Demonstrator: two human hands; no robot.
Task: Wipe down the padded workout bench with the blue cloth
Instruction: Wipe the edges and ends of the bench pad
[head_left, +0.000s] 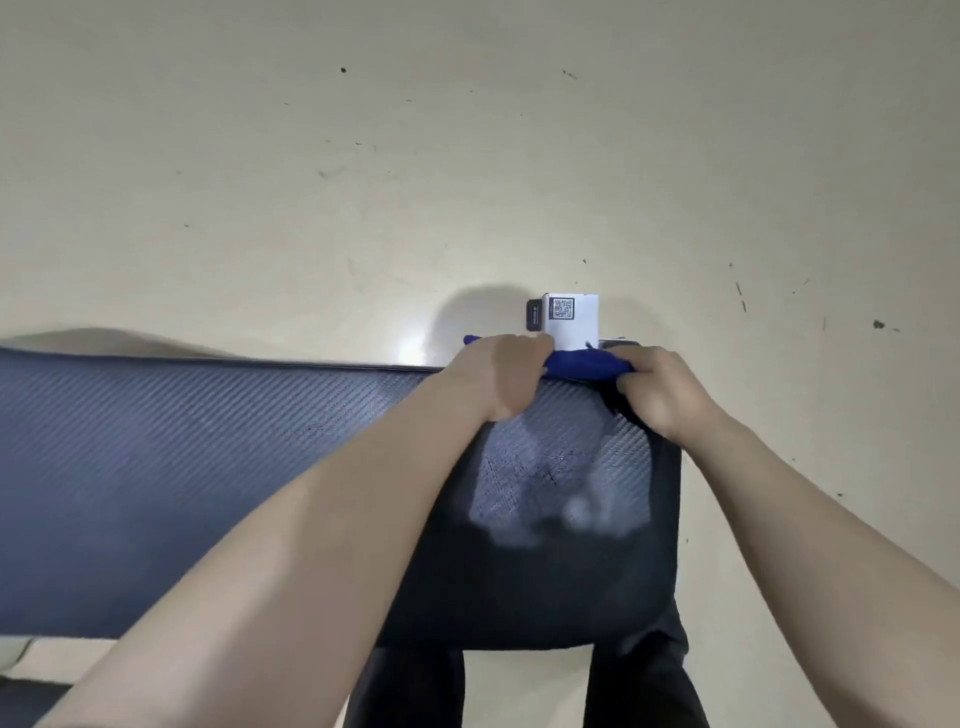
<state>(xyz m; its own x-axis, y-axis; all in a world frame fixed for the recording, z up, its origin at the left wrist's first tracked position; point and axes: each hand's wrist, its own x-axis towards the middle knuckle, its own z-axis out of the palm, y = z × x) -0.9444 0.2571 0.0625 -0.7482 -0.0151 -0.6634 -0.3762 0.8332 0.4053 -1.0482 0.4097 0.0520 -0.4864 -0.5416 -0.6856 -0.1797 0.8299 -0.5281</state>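
The padded workout bench (182, 467) is dark with a woven carbon-like texture and runs from the left edge to right of centre. A blue cloth (584, 362), bunched into a narrow strip, lies along the bench's far edge near its right end. My left hand (498, 376) grips the cloth's left part, and my right hand (662, 389) grips its right part. Both arms reach across the pad from below. Most of the cloth is hidden under my fingers.
A small white box with a QR code (571, 319) sits just behind the bench's far edge, with a dark device (534, 314) beside it. The pale, speckled floor (363, 182) fills the view beyond. My dark trouser legs (644, 675) show under the bench's near edge.
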